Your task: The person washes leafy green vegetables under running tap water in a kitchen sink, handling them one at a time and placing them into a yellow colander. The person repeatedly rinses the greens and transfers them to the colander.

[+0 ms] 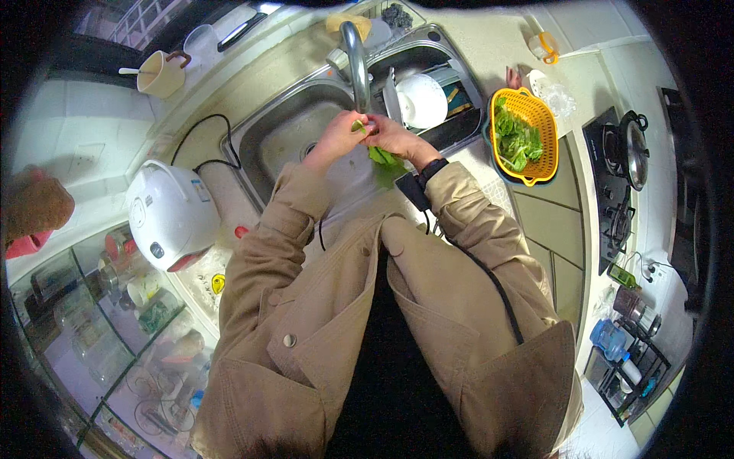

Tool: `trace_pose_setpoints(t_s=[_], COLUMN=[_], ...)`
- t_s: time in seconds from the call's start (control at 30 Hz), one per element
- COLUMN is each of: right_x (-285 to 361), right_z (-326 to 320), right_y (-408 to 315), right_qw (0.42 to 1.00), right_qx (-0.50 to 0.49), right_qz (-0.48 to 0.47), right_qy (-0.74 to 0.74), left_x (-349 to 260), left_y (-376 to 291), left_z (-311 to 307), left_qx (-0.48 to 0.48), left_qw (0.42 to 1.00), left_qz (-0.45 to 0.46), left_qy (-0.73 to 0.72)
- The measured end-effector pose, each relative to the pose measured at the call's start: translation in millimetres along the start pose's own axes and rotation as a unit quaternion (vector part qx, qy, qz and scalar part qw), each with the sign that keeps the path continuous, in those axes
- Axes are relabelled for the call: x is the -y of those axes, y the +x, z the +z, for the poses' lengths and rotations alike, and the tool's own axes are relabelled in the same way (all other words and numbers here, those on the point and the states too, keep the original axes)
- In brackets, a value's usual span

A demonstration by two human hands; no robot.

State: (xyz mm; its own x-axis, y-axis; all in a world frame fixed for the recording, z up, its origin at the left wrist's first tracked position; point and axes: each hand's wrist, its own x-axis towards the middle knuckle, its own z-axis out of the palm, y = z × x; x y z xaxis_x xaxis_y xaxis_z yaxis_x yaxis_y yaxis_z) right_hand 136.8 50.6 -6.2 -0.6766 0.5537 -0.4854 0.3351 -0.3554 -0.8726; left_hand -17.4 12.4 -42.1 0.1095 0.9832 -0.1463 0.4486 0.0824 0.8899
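Under the curved metal faucet [356,63], my left hand [339,133] and my right hand [393,136] meet over the left basin of the steel sink [275,126]. Both hold green leafy vegetable pieces; a small bit shows between the left fingers, and a larger leaf [387,160] hangs below my right hand. Whether water is running cannot be told. To the right, a yellow plastic basket [547,123] holds more leafy greens [519,140]. A white bowl [423,102] sits in the right basin.
A white rice cooker [172,215] stands on the counter at left, its black cord behind it. A gas stove [610,189] with a lidded pot [635,152] is at far right. A beige mug [157,74] stands on the ledge at upper left.
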Motion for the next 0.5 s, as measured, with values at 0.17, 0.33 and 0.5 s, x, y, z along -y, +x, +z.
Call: trace_pose_setpoints(t_s=[0.17, 0.33, 0.5], right_x=[-6.2, -10.7, -11.1], right_z=[-4.3, -11.0, -13.5], right_y=[7.2, 9.7, 9.4], right_qw=[0.997, 0.975, 0.993], right_qx=[0.016, 0.021, 0.065], right_qz=[-0.044, -0.024, -0.003], right_qy=[-0.065, -0.221, -0.093], left_x=[-5.1, -21.6, -20.3], left_y=[-1.9, -6.0, -3.9], left_z=[-3.7, -5.1, -5.3], left_qx=[-0.011, -0.042, -0.017], left_qw=[1.0, 0.999, 0.973], left_qz=[-0.012, -0.02, -0.074], left_qy=[-0.007, -0.019, -0.219])
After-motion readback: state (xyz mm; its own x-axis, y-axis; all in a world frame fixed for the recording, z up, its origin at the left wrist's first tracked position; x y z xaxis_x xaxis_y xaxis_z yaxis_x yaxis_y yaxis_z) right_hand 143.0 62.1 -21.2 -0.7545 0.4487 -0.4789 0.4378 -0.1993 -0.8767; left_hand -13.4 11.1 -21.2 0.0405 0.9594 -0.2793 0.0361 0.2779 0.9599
